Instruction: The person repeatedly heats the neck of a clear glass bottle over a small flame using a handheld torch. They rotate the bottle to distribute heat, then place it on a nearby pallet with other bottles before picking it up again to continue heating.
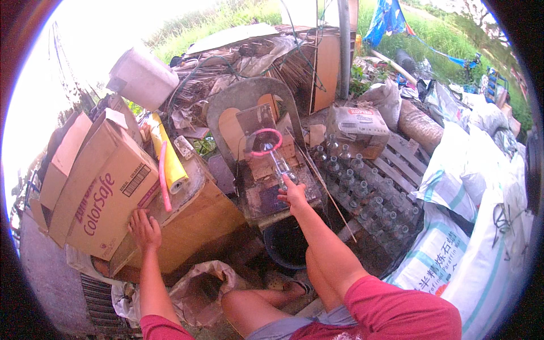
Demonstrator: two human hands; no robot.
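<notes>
My right hand point(292, 194) reaches forward over a worn chair point(252, 90) with its fingers closed round a clear glass bottle point(280, 164). The bottle's far end meets a pink ring point(265, 141); whether the two are joined I cannot tell. Scraps of cardboard and board lie on the seat beneath. At the left, my left hand point(145, 229) rests with fingers apart against the lower right edge of a large open cardboard box point(107, 198). Right beside it, a pink tube point(164, 175) leans by a yellow roll point(170, 153) on a wooden cabinet point(198, 221).
Several clear glass bottles point(362, 190) stand in rows to the right, before a closed carton point(358, 127) and a wooden pallet point(402, 164). White sacks point(436, 249) pile at the far right. A dark tub point(285, 246) and an open sack point(207, 286) sit near my legs.
</notes>
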